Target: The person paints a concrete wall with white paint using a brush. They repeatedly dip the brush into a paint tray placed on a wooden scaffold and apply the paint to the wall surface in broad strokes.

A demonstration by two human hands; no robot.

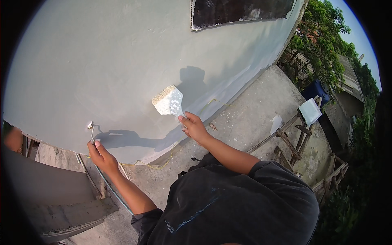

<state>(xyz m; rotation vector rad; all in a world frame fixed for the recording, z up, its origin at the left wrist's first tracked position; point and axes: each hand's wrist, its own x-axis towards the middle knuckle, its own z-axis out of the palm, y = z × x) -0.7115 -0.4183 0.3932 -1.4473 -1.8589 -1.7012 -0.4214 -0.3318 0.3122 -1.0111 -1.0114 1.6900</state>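
My right hand (193, 127) is closed round the handle of a wide flat paintbrush (170, 103), its white body spotted with paint and its pale bristles angled up and left. The brush's shadow falls up and right of it on the grey wall (106, 61), so the bristles look apart from the surface. Lower left, my left hand (103, 157) grips a thin bent metal rod with a small white end (90, 125). That end is close to the wall; whether it touches, I cannot tell. My fingers hide the rod's lower part.
A dark panel (241, 13) is on the upper wall. Yellow cord (166, 162) runs along the wall's base over the concrete floor (261, 102). To the right stand a wooden frame (292, 143), a white square container (310, 111) and a blue barrel (315, 90). A grey ledge (73, 218) juts lower left.
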